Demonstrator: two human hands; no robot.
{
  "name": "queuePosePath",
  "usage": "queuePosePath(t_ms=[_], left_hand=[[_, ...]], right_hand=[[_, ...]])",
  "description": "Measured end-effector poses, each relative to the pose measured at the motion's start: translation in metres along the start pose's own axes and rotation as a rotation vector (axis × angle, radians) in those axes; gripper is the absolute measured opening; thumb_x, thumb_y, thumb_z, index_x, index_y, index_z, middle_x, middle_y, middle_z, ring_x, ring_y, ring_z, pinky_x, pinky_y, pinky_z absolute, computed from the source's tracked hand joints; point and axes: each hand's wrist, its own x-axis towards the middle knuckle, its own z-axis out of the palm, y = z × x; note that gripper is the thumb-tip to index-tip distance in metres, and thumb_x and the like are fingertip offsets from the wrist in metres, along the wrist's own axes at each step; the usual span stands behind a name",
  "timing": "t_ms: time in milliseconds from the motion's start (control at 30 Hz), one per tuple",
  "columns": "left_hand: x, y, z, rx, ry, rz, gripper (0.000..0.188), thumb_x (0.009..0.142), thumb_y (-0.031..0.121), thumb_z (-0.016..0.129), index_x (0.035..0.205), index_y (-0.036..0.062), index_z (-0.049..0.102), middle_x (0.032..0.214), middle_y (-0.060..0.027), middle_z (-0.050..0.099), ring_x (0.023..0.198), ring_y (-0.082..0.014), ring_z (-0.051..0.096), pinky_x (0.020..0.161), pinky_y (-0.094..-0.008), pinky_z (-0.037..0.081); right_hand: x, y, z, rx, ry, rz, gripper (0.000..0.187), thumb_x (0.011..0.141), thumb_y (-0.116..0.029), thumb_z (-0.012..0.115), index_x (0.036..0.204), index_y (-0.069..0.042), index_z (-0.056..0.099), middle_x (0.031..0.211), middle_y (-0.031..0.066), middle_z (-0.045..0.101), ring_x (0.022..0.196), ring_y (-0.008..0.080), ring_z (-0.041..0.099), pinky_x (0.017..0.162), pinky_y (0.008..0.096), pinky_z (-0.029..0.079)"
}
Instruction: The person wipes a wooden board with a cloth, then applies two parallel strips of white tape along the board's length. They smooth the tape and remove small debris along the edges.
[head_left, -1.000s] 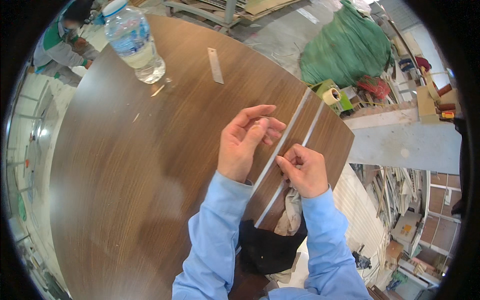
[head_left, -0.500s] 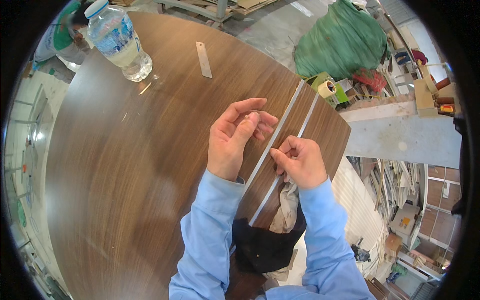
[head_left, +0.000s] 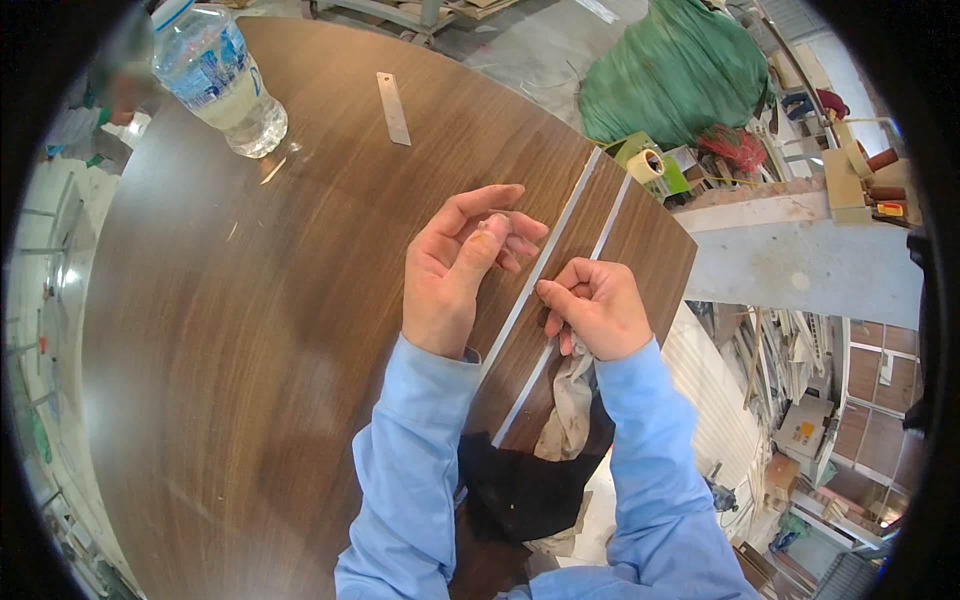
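My left hand [head_left: 450, 265] hovers over the dark brown wood-grain panel [head_left: 250, 330], left of a pale strip [head_left: 535, 280]. Its thumb is pressed toward the curled fingers, and whatever lies between them is too small to name. Between that strip and a second pale strip [head_left: 610, 215], my right hand [head_left: 595, 305] has thumb and forefinger pinched together at the first strip's edge; their tips hide anything held. A stained off-white cloth [head_left: 568, 410] comes out from under the right hand; I cannot tell whether the rear fingers grip it. Black fabric [head_left: 525, 490] lies below, between my forearms.
A flat metal ruler piece [head_left: 393, 108] and a clear plastic bottle [head_left: 220, 85] are toward the panel's far side, with a wood sliver [head_left: 273, 170] near the bottle. A tape roll [head_left: 647, 165] sits beyond the far right edge. Behind it bulges a green sack [head_left: 675, 75]. Another person [head_left: 105, 120] is at far left.
The whole view has shifted slightly, so the bottle, ruler piece and strips appear a little farther up and left. Both hands keep nearly the same pose and place over the panel.
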Motion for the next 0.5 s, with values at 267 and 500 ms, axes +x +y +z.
queuePosePath(t_ms=[267,500], left_hand=[[-0.0003,0.0008,0.001,0.014,0.006,-0.01,0.039,0.103,0.021,0.055,0.134,-0.0031,0.058,0.107,-0.0142,0.073,0.091,-0.0142,0.067,0.08,-0.0288,0.051],[-0.0001,0.0001,0.0003,0.003,0.006,-0.001,0.039,0.103,0.02,0.055,0.134,-0.0038,0.057,0.107,-0.0146,0.073,0.091,-0.0147,0.067,0.08,-0.0289,0.051]], right_hand=[[-0.0021,-0.0014,-0.0005,-0.095,-0.054,0.023,0.019,0.092,-0.006,0.07,0.079,0.004,0.062,0.062,0.0112,0.067,0.047,0.0123,0.062,0.041,0.0265,0.047],[-0.003,0.0042,0.0045,-0.066,0.025,-0.04,0.02,0.094,-0.007,0.07,0.079,0.001,0.061,0.062,0.0098,0.066,0.046,0.0119,0.06,0.04,0.0246,0.046]])
